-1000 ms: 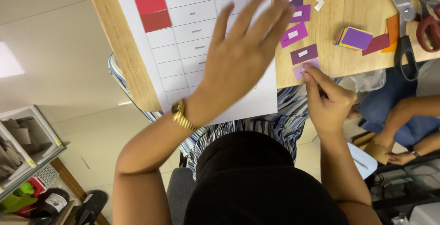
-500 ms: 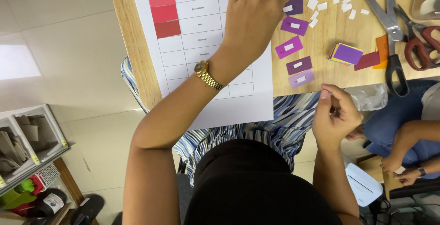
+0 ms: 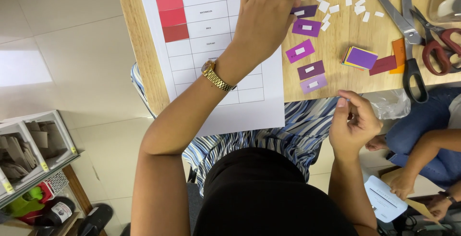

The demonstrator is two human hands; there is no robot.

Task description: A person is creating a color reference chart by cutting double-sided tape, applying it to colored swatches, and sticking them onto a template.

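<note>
My left hand (image 3: 266, 15), with a gold watch (image 3: 216, 75) on the wrist, lies on a white paper chart (image 3: 211, 29) that has red swatches (image 3: 169, 17) in its left column. The fingers are together and reach to the frame's top, beside a row of purple and magenta card chips (image 3: 300, 52), each with a small white label. My right hand (image 3: 353, 123) hangs below the wooden table's (image 3: 345, 80) near edge, just under the pale lilac chip (image 3: 313, 84). Its thumb and fingers are pinched together, and I see nothing between them.
Loose white labels (image 3: 324, 6) lie above the chips. A stack of colour cards (image 3: 361, 57), large black-handled scissors (image 3: 408, 39) and red-handled scissors (image 3: 439, 43) lie to the right. Another person in jeans (image 3: 422, 125) sits at right. A shelf with cardboard (image 3: 33, 144) stands lower left.
My left hand has slid up the chart and its fingers have come together. My right hand has left the lilac chip, dropped below the table edge and curled shut.
</note>
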